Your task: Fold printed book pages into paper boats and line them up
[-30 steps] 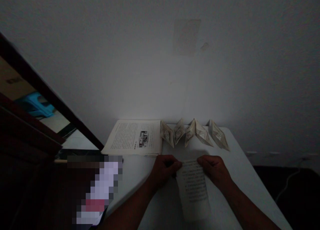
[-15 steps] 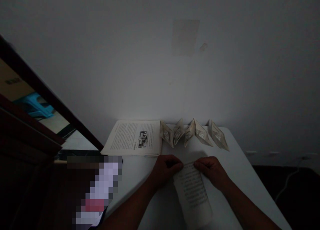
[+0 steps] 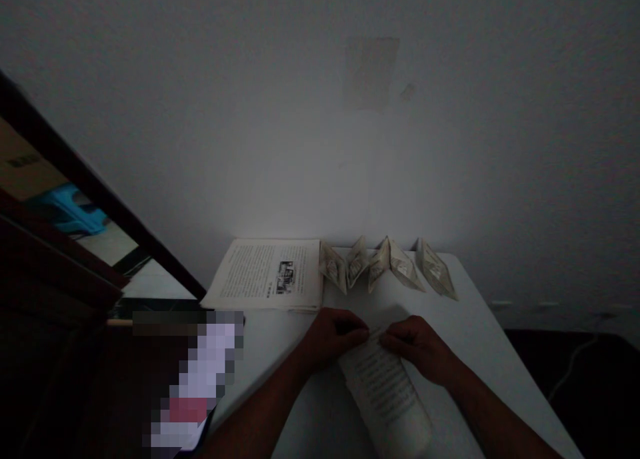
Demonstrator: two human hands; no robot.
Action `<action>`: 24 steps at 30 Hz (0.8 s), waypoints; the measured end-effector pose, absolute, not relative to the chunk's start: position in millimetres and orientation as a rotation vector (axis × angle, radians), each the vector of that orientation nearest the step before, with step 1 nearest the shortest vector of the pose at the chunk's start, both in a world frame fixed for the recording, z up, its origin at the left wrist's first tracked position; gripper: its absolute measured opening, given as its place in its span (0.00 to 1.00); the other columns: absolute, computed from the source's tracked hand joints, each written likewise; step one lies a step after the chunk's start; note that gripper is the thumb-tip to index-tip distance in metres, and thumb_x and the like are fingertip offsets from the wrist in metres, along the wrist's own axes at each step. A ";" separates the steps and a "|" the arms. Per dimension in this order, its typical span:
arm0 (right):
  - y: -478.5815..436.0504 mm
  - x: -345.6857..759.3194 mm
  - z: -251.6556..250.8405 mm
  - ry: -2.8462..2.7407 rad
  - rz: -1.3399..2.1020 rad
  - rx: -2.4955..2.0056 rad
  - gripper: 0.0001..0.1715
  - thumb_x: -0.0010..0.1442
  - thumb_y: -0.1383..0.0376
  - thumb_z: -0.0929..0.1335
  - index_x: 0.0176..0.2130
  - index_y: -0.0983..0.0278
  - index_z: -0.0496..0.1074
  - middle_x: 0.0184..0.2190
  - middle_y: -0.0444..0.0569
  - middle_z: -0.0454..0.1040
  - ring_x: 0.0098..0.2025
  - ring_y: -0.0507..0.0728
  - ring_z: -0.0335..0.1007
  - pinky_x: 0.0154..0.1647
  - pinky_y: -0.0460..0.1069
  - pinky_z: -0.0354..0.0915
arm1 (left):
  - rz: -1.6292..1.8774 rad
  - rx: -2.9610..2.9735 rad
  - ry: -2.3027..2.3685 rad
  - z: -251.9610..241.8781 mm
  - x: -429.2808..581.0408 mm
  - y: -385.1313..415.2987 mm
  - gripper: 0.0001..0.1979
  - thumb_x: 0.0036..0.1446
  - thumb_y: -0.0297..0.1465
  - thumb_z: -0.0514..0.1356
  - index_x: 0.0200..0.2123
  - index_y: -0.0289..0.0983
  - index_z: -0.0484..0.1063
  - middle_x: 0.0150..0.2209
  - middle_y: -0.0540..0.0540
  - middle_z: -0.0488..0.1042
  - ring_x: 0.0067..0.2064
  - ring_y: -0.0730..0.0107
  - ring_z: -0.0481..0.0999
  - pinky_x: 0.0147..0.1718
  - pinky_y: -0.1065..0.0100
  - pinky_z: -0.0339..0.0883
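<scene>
A printed sheet of paper point(image 3: 387, 386), folded into a long strip, hangs toward me from both hands. Its far left corner is pinched between thumb and fingers of my left hand point(image 3: 337, 336). My right hand point(image 3: 420, 346) grips the far edge a short way to the right, the fingertips of both hands close together. Beyond them several folded paper boats point(image 3: 406, 267) stand in a row at the back of the white table point(image 3: 270, 339). The near end of the sheet is slightly blurred.
A stack of printed pages point(image 3: 250, 272) lies at the table's back left. A pixelated phone-like object point(image 3: 205, 379) is at the left edge. The wall point(image 3: 280, 146) rises right behind the table, and a white cable point(image 3: 575, 366) hangs at the right.
My right hand has shifted slightly left, nearer my left hand. The sheet has turned a little, its near end swinging to the right.
</scene>
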State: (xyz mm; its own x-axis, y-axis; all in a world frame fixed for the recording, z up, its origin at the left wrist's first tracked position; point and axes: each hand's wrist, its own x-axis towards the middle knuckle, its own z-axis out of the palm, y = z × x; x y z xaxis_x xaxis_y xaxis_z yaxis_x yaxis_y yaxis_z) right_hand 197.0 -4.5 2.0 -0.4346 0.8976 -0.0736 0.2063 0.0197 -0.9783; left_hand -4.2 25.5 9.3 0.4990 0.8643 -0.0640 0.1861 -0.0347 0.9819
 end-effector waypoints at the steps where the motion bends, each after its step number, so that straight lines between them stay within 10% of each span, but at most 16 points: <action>1: -5.0 196.1 2.6 -1.730 1.461 -1.135 0.25 0.56 0.53 0.64 0.17 0.64 0.57 0.16 0.38 0.49 0.20 0.48 0.44 0.20 0.45 0.44 | 0.682 1.554 0.937 9.8 -3.7 25.8 0.10 0.47 0.33 0.62 0.29 0.32 0.77 0.27 0.46 0.76 0.28 0.71 0.72 0.29 0.72 0.63; 24: -4.5 203.7 2.3 -1.801 1.423 -1.189 0.25 0.57 0.52 0.64 0.17 0.65 0.61 0.16 0.38 0.50 0.19 0.47 0.43 0.18 0.45 0.43 | 0.961 1.671 1.220 20.2 -10.6 22.0 0.11 0.53 0.35 0.56 0.24 0.34 0.70 0.21 0.51 0.69 0.24 0.74 0.66 0.25 0.74 0.58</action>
